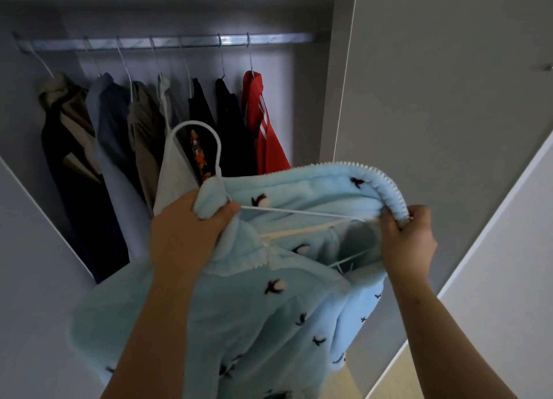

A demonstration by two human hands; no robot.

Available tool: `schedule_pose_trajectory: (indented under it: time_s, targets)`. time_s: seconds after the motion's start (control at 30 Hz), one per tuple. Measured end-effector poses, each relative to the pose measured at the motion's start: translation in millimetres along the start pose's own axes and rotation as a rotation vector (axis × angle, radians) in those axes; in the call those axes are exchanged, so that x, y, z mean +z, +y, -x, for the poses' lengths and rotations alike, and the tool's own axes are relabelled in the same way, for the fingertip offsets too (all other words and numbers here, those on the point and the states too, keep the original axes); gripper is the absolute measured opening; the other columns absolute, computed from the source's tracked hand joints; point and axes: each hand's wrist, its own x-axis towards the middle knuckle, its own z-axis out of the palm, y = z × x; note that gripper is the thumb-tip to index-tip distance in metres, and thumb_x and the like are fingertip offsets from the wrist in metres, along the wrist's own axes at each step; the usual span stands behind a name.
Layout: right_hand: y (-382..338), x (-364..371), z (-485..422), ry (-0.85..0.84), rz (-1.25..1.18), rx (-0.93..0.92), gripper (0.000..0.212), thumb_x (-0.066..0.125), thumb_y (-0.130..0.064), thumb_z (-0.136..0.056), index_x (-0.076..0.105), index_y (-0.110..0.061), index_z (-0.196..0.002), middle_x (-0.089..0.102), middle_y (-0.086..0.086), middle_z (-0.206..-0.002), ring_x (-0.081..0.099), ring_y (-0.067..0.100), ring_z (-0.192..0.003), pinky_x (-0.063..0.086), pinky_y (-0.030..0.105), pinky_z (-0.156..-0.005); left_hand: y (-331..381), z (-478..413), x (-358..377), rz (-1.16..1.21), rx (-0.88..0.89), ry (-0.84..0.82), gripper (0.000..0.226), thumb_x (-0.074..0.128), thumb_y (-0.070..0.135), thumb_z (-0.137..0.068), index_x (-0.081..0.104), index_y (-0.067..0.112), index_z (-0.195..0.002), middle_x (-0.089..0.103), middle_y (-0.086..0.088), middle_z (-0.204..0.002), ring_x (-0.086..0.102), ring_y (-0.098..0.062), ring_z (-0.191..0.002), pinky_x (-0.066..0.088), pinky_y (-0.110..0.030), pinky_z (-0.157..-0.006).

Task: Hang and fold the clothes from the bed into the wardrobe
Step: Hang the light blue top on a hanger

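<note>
So the person is standing at the open wardrobe [335, 99] with a light blue fleece jacket [269, 309] held up in front of it, below the rail [167, 43] and not hung yet. The white wire hanger [219, 151] is partway inside the jacket, hook poking out at the collar. The left hand [185, 228] is curled tight around the collar fabric right where the hanger's neck comes out, so it looks like it has both fleece and wire in one grip. The right hand [407, 237] is pinching the zipper edge at the far shoulder, fingers bent over the fabric, apparently tugging it over the hanger's end. Fleece like this should be soft, floppy and pretty light, with no shape of its own, and it probably grabs the wire a bit rather than sliding off. The thin hanger likely flexes, so lifting by the hook or neck makes more sense than by one arm. Best holds are probably just where the hands are: collar plus hanger neck, and the shoulder seam for seating it. The rail already carries a row of clothes ending in a red jacket [263, 135], with bare rail to its right.
</note>
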Motion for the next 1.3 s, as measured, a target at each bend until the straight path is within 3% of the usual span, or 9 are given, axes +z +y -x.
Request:
schedule_pose_trajectory:
  time_s: [0.17,0.3,0.43,0.67,0.77,0.83,1.0,1.17,1.3]
  targets:
    - [5,5,-1,-0.064,-0.041,0.088,0.018,0.052,-0.028,-0.093,0.041,-0.013,-0.091,0.046,-0.009,-0.071,0.042,0.001,-0.064,0.029,0.026,-0.052,-4,8,9,0.133,-0.103,0.012,0.022,0.076,0.037,-0.073,0.053,0.037,-0.075,0.057,0.018,-0.074,0.06,-0.015,-0.076,0.046,-0.032,-0.072]
    - [5,6,2,-0.089,-0.124,0.134,0.016,0.052,-0.026,-0.092,0.043,-0.015,-0.089,0.048,-0.005,-0.073,0.045,0.007,-0.064,0.034,0.027,-0.055,6,22,21,0.031,0.024,-0.034,0.019,0.069,0.045,-0.075,0.051,0.04,-0.075,0.056,0.023,-0.071,0.053,0.003,-0.069,0.038,-0.018,-0.061]
    - [-7,6,13,-0.108,-0.199,0.067,0.018,0.055,-0.018,-0.09,0.043,-0.022,-0.077,0.05,-0.007,-0.071,0.046,0.008,-0.063,0.036,0.027,-0.058,18,35,41,-0.129,0.248,-0.089,0.02,0.071,0.04,-0.077,0.067,0.022,-0.087,0.062,0.006,-0.071,0.053,-0.011,-0.064,0.035,-0.021,-0.055]
    - [-32,-19,29,-1.127,-0.259,0.067,0.012,0.064,-0.025,-0.075,0.064,-0.02,-0.065,0.061,-0.009,-0.058,0.059,0.006,-0.058,0.048,0.017,-0.059,13,23,49,0.018,0.018,-0.112,0.02,0.065,0.044,-0.081,0.05,0.035,-0.07,0.055,0.016,-0.069,0.059,-0.018,-0.074,0.046,-0.032,-0.07]
    - [-26,-20,20,-0.644,-0.194,-0.11,0.038,0.06,-0.022,-0.087,0.061,-0.031,-0.051,0.056,-0.013,-0.057,0.051,0.009,-0.063,0.041,0.029,-0.067,11,19,38,0.104,0.081,-0.185,0.023,0.074,0.04,-0.074,0.052,0.047,-0.074,0.056,0.025,-0.073,0.059,-0.01,-0.078,0.046,-0.028,-0.072]
    - [-28,-17,16,-0.359,0.162,-0.357,0.024,0.056,-0.031,-0.088,0.056,-0.04,-0.066,0.048,-0.022,-0.075,0.041,0.006,-0.081,0.026,0.026,-0.078,12,18,34,0.155,0.115,-0.224,0.024,0.078,0.045,-0.068,0.056,0.054,-0.074,0.06,0.03,-0.072,0.058,0.004,-0.079,0.047,-0.023,-0.073]
    - [-31,0,20,-0.809,0.451,-0.357,0.032,0.035,-0.037,-0.095,0.042,-0.029,-0.065,0.051,-0.011,-0.065,0.048,0.009,-0.065,0.037,0.028,-0.067,23,22,45,0.153,0.172,-0.299,0.02,0.054,0.066,-0.057,0.05,0.058,-0.076,0.054,0.037,-0.072,0.057,0.007,-0.08,0.044,-0.016,-0.074]
    - [-15,11,29,-0.686,0.336,-0.348,0.037,0.046,-0.031,-0.093,0.041,-0.032,-0.056,0.047,-0.012,-0.052,0.044,0.001,-0.051,0.032,0.019,-0.05,21,20,43,0.215,0.127,-0.571,0.032,0.065,0.064,-0.064,0.056,0.053,-0.092,0.062,0.028,-0.09,0.062,-0.006,-0.096,0.046,-0.018,-0.082]
    - [2,0,21,-0.549,0.284,-0.224,0.037,0.049,-0.037,-0.087,0.046,-0.027,-0.052,0.047,-0.01,-0.049,0.045,0.01,-0.052,0.032,0.023,-0.051,1,-14,21,-0.08,0.006,-0.154,0.035,0.057,0.035,-0.089,0.059,0.016,-0.118,0.062,-0.005,-0.112,0.057,-0.026,-0.104,0.041,-0.03,-0.083]
